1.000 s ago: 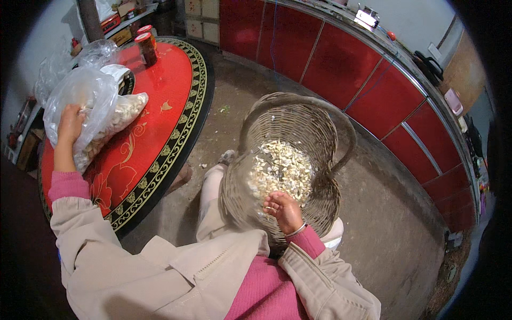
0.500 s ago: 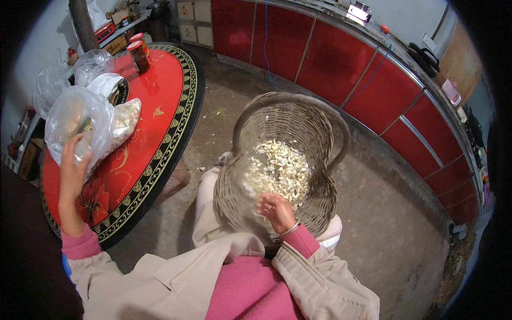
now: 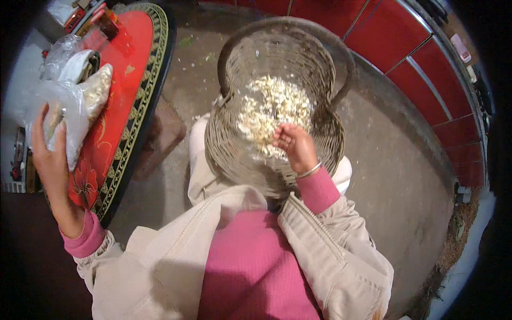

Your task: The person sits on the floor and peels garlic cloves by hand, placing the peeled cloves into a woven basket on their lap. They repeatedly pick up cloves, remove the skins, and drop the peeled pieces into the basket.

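Just beyond the fingers of the right hand (image 3: 295,146) lies a heap of small pale, flaky pieces (image 3: 274,109), cream-white and loose, spread over the bottom of a wicker basket (image 3: 234,154). The hand rests inside the basket with its fingers curled loosely over the near edge of the heap; whether any pieces are pinched between them cannot be told. A thin metal bangle (image 3: 309,170) circles the wrist above a pink cuff. The basket is coarse, grey-brown weave, round and deep, with 1 thick arched handle (image 3: 344,58) rising on its far side, and it sits on the person's lap.

Out to the far left, the left hand (image 3: 50,160) is closed around a clear plastic bag (image 3: 66,109), gripping it from below and behind with the fingers wrapped on the crinkled film. The bag holds more of the pale pieces and leans on the edge of a round red worktop (image 3: 120,101), glossy, with a black and gold patterned rim. Past the bag, farther from the hand, another bundle of clear plastic (image 3: 66,56) lies on the same worktop, and a dark red jar (image 3: 106,21) stands near its far edge.

Between the 2 hands is bare grey concrete floor (image 3: 394,176), rough and scattered with small scraps. Beyond the basket, red cabinet fronts (image 3: 421,58) curve along the wall.
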### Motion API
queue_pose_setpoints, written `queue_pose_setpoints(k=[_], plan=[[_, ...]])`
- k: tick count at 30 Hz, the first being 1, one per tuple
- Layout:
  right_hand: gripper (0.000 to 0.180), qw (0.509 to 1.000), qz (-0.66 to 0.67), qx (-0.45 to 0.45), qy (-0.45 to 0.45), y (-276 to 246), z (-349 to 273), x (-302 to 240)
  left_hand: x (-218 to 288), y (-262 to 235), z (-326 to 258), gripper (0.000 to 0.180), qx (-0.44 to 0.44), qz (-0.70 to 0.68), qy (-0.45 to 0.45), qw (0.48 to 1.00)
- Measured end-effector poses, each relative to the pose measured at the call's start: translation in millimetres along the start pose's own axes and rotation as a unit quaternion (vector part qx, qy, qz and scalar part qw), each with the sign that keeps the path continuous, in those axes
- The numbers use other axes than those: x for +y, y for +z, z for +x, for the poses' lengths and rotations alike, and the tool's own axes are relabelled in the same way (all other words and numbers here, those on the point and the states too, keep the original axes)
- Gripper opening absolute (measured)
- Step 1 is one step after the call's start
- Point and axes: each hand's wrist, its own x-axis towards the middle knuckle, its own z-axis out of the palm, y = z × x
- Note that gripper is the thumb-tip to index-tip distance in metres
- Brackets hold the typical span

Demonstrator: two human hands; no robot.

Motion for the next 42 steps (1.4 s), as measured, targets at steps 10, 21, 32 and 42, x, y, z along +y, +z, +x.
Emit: queue_pose_setpoints(k=[10,21,32,42], plan=[[0.013,0.991,0.031,0.100,-0.087,-20.8,31.9,-29.6,162.5,128.6,11.8,0.023,-0.264,-0.325,0.244,0.875],[0.012,0.985,0.089,0.143,-0.051,-48.8,59.6,-20.8,232.7,384.7,-42.3,0.026,-0.494,-0.242,0.100,0.829],[0.014,0.985,0.124,0.120,0.025,-44.5,56.2,-26.8,256.1,458.1,-40.8,0.023,-0.411,-0.125,0.149,0.890],[0.013,0.986,0.127,0.110,0.020,-45.1,54.9,-26.7,225.6,486.0,-41.1,0.013,-0.416,-0.216,0.064,0.881]])
